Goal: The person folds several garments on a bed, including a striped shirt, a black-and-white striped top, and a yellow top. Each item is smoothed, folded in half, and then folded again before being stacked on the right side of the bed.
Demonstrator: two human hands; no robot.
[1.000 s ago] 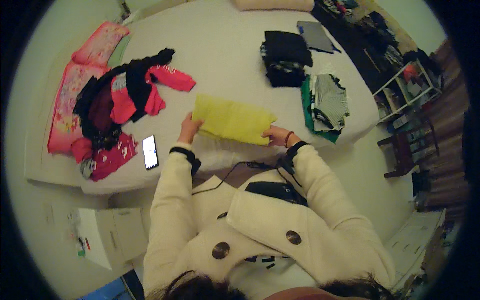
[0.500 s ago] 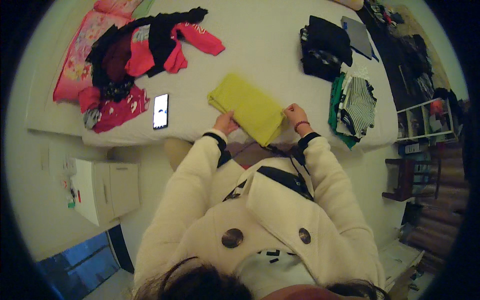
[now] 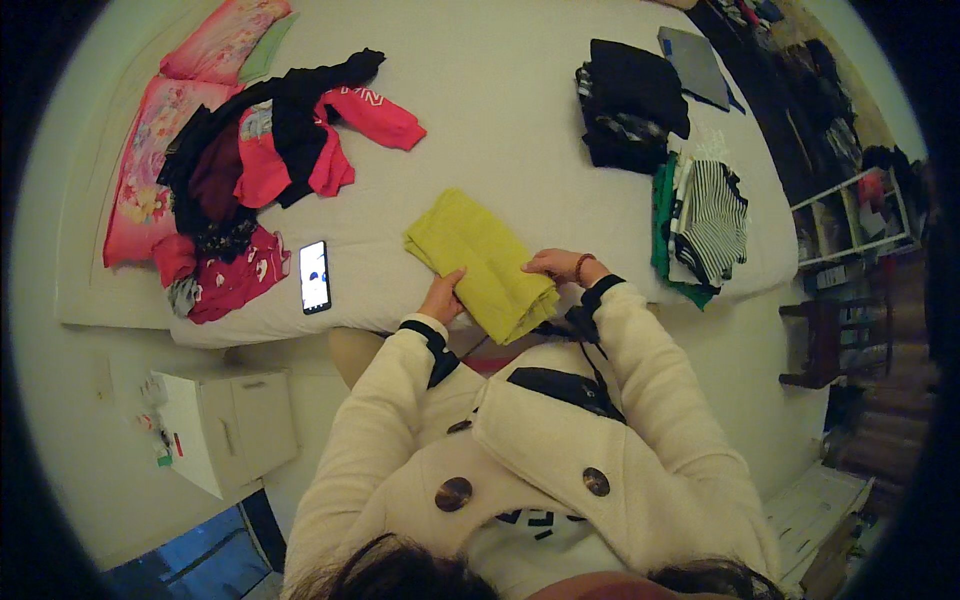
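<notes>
A folded yellow-green garment (image 3: pixel 475 262) lies at the near edge of the bed, its lower end reaching over the edge toward my lap. My left hand (image 3: pixel 443 297) grips its left side, thumb on top and fingers tucked beneath. On its right side my right hand (image 3: pixel 556 266), with a reddish bracelet at the wrist, pinches the cloth. The fingers under the garment are hidden. To the left, a phone (image 3: pixel 314 277) with a lit screen rests on the bed.
Jumbled red and black clothes (image 3: pixel 285 150) lie at the left beside pink floral pillows (image 3: pixel 140 170). Folded dark clothes (image 3: pixel 635 95) and a stack with a striped top (image 3: pixel 712 220) sit at the right. A white nightstand (image 3: pixel 235 425) stands at the lower left, a dark chair (image 3: pixel 825 335) at the right.
The view has shifted, so the bed sits lower in it. My right hand has moved inward with the garment's right side, which now looks narrower. Both hands still hold it.
</notes>
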